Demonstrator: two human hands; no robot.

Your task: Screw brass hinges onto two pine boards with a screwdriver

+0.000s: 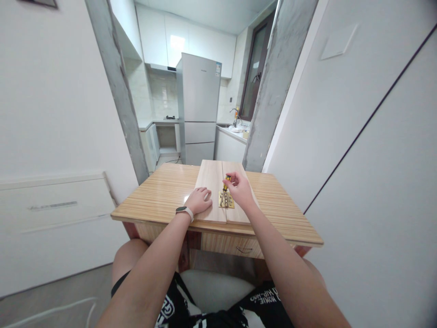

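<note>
Two pale wooden boards lie side by side on the table, a left board (210,175) and a right board (239,216). A brass hinge (226,200) straddles the seam between them, with screws in its leaves. My right hand (237,187) is closed round the yellow and black handle of a screwdriver (226,184), whose tip points down at the hinge's left leaf. My left hand (200,200) rests flat on the left board, fingers stretched out, holding nothing. A watch with a light band (185,211) is on the left wrist.
The boards lie on a striped wooden table (164,187) with a drawer (225,243) at its front. Behind stand a silver refrigerator (201,95) and a kitchen counter with a tap (234,117). White walls rise on both sides.
</note>
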